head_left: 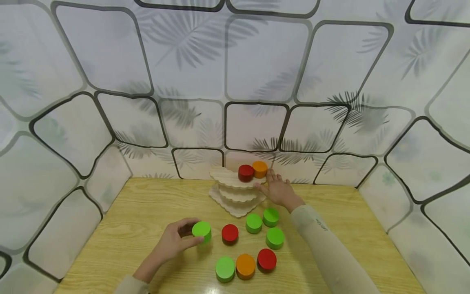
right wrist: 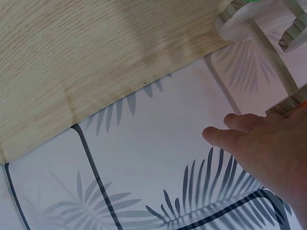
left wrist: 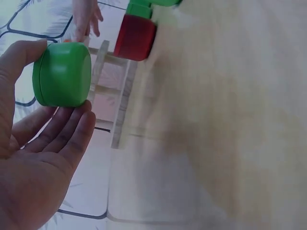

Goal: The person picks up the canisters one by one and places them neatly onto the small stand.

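Note:
In the head view my left hand (head_left: 177, 241) grips a round green container (head_left: 202, 231) between thumb and fingers. The left wrist view shows this green container (left wrist: 64, 74) lifted off the table, with a lid seam around it. Further back, my right hand (head_left: 280, 190) is at the right end of a three-tier wooden stand (head_left: 227, 176) with scalloped edges, its fingers extended right beside an orange container (head_left: 260, 168). A red container (head_left: 246, 173) sits against the orange one on the top tier. In the right wrist view the right hand (right wrist: 268, 148) overlaps the stand's edge.
On the wooden table (head_left: 147, 212) stand a red container (head_left: 229, 234), several green containers (head_left: 274, 237) to its right, and a front row of green (head_left: 225, 268), orange (head_left: 245, 266) and red (head_left: 266, 259) ones. A patterned wall (head_left: 257, 126) rises behind the stand.

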`<state>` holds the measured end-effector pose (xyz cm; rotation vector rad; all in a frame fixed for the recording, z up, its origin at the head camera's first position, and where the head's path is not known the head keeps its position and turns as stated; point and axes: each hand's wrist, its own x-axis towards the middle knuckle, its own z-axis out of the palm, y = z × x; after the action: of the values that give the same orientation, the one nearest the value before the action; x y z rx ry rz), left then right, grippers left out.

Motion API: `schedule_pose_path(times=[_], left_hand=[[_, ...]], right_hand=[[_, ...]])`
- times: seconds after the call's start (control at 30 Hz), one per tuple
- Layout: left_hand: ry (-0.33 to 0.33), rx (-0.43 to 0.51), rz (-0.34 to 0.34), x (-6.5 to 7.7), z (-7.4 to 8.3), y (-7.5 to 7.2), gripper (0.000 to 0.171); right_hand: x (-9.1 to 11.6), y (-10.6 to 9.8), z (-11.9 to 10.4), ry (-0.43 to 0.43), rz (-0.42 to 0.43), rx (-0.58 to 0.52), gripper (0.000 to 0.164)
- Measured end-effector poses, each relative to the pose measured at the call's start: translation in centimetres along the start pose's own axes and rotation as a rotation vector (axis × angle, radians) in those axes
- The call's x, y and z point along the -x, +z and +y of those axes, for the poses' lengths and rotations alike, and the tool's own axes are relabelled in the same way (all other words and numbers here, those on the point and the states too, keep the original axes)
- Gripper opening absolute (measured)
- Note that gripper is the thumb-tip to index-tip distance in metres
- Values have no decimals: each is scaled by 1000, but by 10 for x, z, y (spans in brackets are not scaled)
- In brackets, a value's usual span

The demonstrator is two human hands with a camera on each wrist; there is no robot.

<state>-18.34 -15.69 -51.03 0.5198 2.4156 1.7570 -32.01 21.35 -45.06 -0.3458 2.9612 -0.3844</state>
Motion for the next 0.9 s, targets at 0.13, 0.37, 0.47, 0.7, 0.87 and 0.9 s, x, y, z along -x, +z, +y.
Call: schedule_pose_path(times=[0.13,0.37,0.47,0.7,0.87,0.9], left_hand=[[-13,-5,49,-15,6,-1,55],[-2,-18,130,-40,18,2,57],[19,-14,148,-48,23,2,56],[21,-15,180,-64,31,2,55],[11,-43,186,-76,38,4,56],[12,-46,181,-78,39,4,56]], right_hand=[[-1,2,1,-1,5,1,99],[0,1,1,4,-7,-10,99],[0,1,1,2,-8,-15,99],[1,0,1,-3,3,-21,98],[1,0,1,-5,0,-20,99],[2,0,1,-4,0,-21,99]])
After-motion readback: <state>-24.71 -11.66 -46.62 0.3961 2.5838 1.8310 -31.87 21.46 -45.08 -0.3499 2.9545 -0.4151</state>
